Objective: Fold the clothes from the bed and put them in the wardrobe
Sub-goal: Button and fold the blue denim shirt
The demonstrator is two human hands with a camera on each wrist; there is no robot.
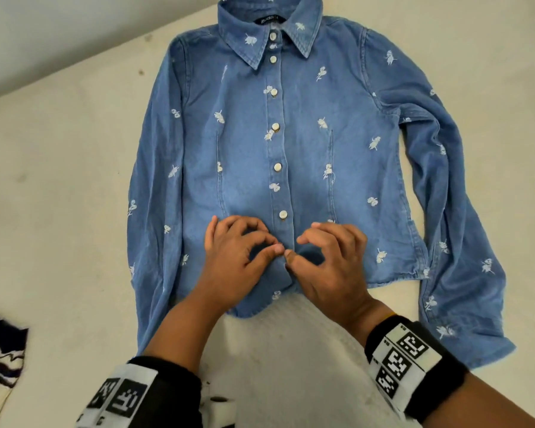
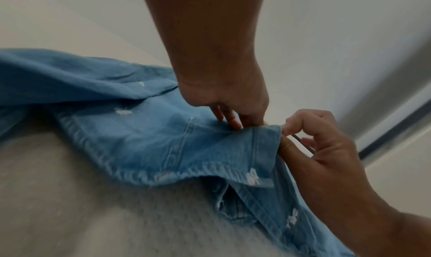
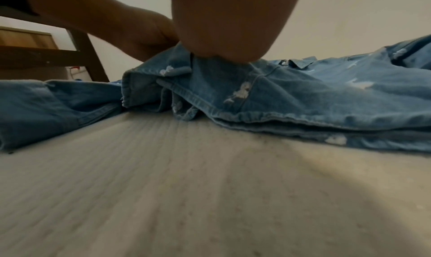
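Fingers (image 1: 254, 233) curled and pinching at the button placket of the denim shirt (image 1: 322, 125), thumb tips almost touching each other just below the lowest fastened button (image 1: 283, 215). Left hand (image 1: 238, 257) gripped the placket edge from its own side, right hand (image 1: 331, 261) from the other; confirmed in the left wrist view, where the front edge was lifted and nipped between thumb and forefinger. Judged to be at the buttoning stage, closing the last gap near the hem before any folding; no fold made yet, wardrobe nowhere in view. Lay front-up and flat on the pale bed (image 1: 59, 196), collar (image 1: 269, 29) away from the person, hem nearest, long axis running straight from hem to collar. Sleeves lay down both sides, the one on the right-hand side bowed outward, cuff nearest the person. Next move, by this reading: seat the last button through its hole, which cannot be seen under the thumbs, then smooth the front and bring the sleeves in. A striped knit piece (image 1: 0, 353) sat at the near left edge, well apart from the shirt.
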